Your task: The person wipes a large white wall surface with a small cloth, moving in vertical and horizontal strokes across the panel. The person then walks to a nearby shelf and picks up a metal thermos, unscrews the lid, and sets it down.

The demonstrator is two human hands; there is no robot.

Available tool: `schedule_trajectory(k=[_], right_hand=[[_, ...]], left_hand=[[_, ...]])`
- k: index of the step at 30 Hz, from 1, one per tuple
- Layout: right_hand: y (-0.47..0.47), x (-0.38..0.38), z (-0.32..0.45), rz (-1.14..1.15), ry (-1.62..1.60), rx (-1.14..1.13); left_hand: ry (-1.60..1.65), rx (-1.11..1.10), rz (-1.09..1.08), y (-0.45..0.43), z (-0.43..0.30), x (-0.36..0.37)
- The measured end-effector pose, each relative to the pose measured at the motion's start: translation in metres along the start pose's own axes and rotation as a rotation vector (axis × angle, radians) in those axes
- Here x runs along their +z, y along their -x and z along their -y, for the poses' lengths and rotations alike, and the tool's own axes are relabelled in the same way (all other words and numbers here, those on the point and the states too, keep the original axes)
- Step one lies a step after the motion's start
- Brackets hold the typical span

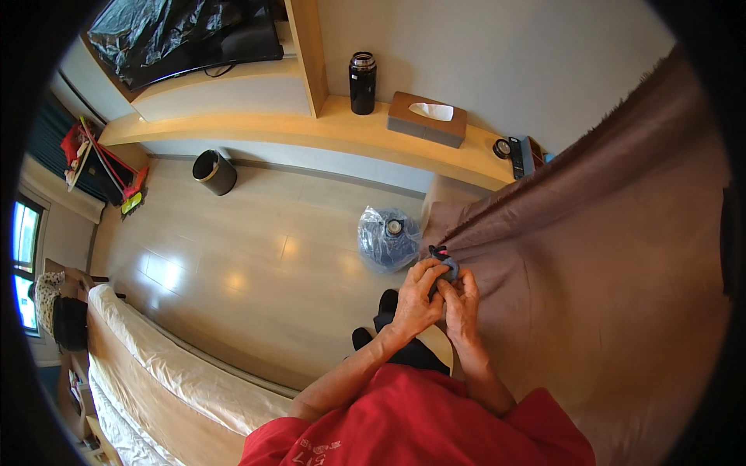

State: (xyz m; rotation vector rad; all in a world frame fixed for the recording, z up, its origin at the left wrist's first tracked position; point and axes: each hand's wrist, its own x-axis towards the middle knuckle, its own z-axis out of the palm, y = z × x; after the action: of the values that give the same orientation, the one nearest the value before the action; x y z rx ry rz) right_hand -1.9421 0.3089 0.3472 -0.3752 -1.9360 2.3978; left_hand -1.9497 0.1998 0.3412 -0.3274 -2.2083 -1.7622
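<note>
My left hand (pixel 418 297) and my right hand (pixel 460 303) meet in front of me, both with fingers bent around a small bundle of grey-blue fabric (pixel 449 269). Much of the bundle is hidden by my fingers, so its kind is not clear. A small black thing with a pink spot (pixel 438 253) shows just beyond it. Right behind and beside my hands hangs a large brown cloth (pixel 559 256), gathered into folds near the bundle. On the floor, beyond my left hand, stands a large bluish water jug in clear plastic (pixel 389 242).
A curved wooden shelf (pixel 256 131) holds a black flask (pixel 362 84), a tissue box (pixel 428 119) and a remote control (pixel 516 157). A dark waste bin (pixel 214 172) stands on the floor below. A bed (pixel 175 373) lies at the lower left; cleaning tools (pixel 111 163) lean in the far corner.
</note>
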Motion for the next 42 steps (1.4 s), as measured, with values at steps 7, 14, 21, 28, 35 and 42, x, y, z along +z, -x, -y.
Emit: schedule_trajectory(k=[7, 14, 21, 28, 35, 42], right_hand=[[-0.108, 0.026, -0.017, 0.082, 0.104, -0.025], [-0.180, 0.020, -0.035, 0.031, 0.241, 0.026], [-0.230, 0.019, -0.055, -0.160, 0.291, 0.122], [-0.287, 0.063, -0.053, -0.160, 0.071, 0.139], [-0.318, 0.057, -0.069, -0.386, 0.052, 0.203], [-0.348, 0.007, -0.058, -0.567, 0.098, 0.239]], left_hand=[[-0.151, 0.054, -0.026, -0.087, 0.067, -0.001], [-0.102, -0.048, 0.039, -0.140, 0.111, 0.017], [-0.111, 0.009, 0.219, -0.196, 0.152, 0.030], [-0.167, 0.153, 0.256, -0.279, 0.227, 0.010], [-0.408, 0.082, 0.296, -0.325, 0.294, -0.023], [-0.458, 0.067, 0.265, -0.329, 0.294, -0.008]])
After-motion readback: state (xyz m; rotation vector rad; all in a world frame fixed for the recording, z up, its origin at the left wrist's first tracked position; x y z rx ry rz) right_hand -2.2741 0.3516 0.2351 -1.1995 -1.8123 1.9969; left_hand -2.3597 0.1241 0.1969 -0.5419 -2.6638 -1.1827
